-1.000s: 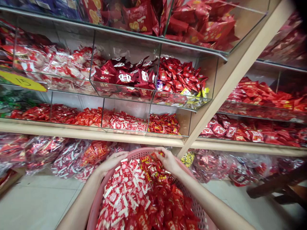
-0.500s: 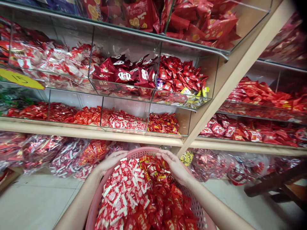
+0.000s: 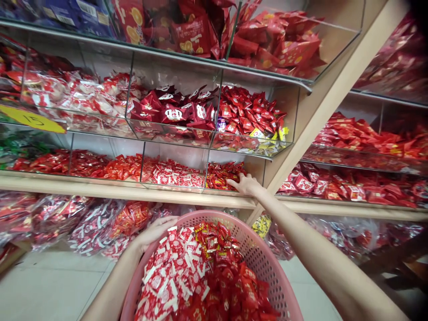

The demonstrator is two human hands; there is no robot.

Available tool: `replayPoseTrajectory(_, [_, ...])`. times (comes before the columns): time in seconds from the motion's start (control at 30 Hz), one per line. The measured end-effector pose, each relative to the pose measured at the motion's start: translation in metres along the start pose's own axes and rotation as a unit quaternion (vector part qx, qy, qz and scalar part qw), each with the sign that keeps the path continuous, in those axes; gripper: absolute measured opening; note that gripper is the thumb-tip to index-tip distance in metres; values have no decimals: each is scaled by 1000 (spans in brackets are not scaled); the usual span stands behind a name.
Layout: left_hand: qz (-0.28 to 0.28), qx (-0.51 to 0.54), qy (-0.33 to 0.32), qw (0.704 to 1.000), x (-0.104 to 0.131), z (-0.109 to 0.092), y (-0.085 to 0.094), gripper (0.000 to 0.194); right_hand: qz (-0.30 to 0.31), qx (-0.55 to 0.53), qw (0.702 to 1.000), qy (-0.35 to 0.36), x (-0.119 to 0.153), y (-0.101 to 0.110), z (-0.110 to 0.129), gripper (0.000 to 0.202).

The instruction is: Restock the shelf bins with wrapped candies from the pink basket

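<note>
My left hand grips the left rim of a pink perforated plastic basket. Inside it lie red-and-white wrapped candies on the left, red-and-yellow wrapped candies at the far side, and plain red packets on the right. My right hand is off the basket, over the front edge of the lower right bin. Its fingers are apart, at the pile of small red-and-yellow candies there. I see nothing held in it.
Clear-fronted bins of wrapped sweets fill the wooden shelves, with a slanting wooden upright right of my hand. A yellow price tag hangs at left. Plastic bags of candy sit underneath. Dark wooden legs stand at lower right.
My right hand has left the basket and its candies and moved up and forward to the lower right bin. My left hand stays on the basket rim.
</note>
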State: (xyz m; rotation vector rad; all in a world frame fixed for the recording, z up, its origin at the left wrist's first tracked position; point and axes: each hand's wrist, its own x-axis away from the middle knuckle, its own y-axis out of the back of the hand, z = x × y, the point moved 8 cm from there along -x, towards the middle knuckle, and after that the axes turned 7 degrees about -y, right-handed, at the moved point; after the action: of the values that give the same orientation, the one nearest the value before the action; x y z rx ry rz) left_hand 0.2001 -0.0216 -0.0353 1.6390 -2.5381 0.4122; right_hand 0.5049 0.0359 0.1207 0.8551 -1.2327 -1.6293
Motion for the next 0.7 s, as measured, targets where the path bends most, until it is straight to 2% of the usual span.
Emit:
replayPoseTrajectory(0.1, [2,-2,-2,1000,0,-1,0,44,83,31,993,-77,-8,-15,1,88])
replayPoseTrajectory(0.23, [7,-16,-11,1000,-1,-2,0,43,147,33,982,-117,-11,-33,10,102])
replayPoseTrajectory(0.4, [9,-12,-8,1000,-1,-1,-1,45,118,47,985,-114,-20,-39,10,106])
replayPoseTrajectory(0.53, [6,-16,-7,1000,-1,-1,-1,45,96,8,992,-81,-21,-38,9,109])
replayPoseTrajectory(0.7, [-1,-8,-5,1000,0,-3,-2,46,109,-62,992,-29,-15,-37,11,97])
